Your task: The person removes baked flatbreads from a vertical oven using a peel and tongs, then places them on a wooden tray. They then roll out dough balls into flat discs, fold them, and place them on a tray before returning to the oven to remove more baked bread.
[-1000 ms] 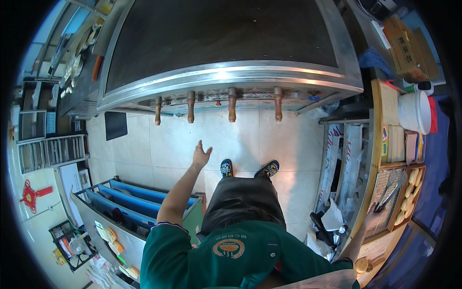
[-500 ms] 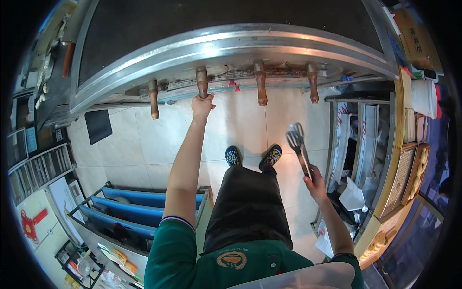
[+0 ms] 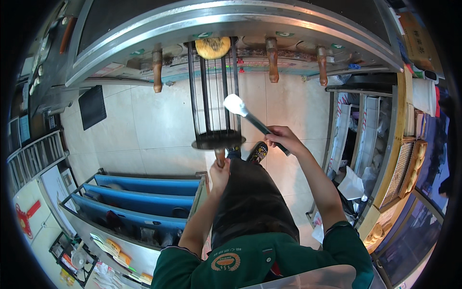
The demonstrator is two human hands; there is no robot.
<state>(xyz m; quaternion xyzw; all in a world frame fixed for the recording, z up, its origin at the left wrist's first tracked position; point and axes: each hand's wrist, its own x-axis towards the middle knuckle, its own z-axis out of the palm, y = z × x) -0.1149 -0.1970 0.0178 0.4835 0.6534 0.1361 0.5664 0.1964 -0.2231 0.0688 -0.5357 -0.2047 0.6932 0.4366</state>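
Note:
My left hand (image 3: 220,176) is closed round the wooden handle (image 3: 220,157) of a long metal rack (image 3: 207,98), drawn out of the oven (image 3: 231,17) toward me. A dark round plate (image 3: 217,140) sits between this handle and the rods. At the rack's far end, by the oven front, lies a round browned flatbread (image 3: 213,47). My right hand (image 3: 284,139) grips a pair of tongs (image 3: 256,123). Their bright tips point up and left, above the rack's right side and apart from the bread.
Three more wooden handles (image 3: 273,65) stick out of the oven front. A cabinet with blue dividers (image 3: 144,185) stands at lower left. On the right are shelves with trays (image 3: 368,139) and a wooden counter with bread (image 3: 416,166). A dark flat panel (image 3: 92,107) is on the floor.
My left hand has pulled the rack out toward me, bringing the flatbread into view. My right hand has swung the tongs up and left, over the rack.

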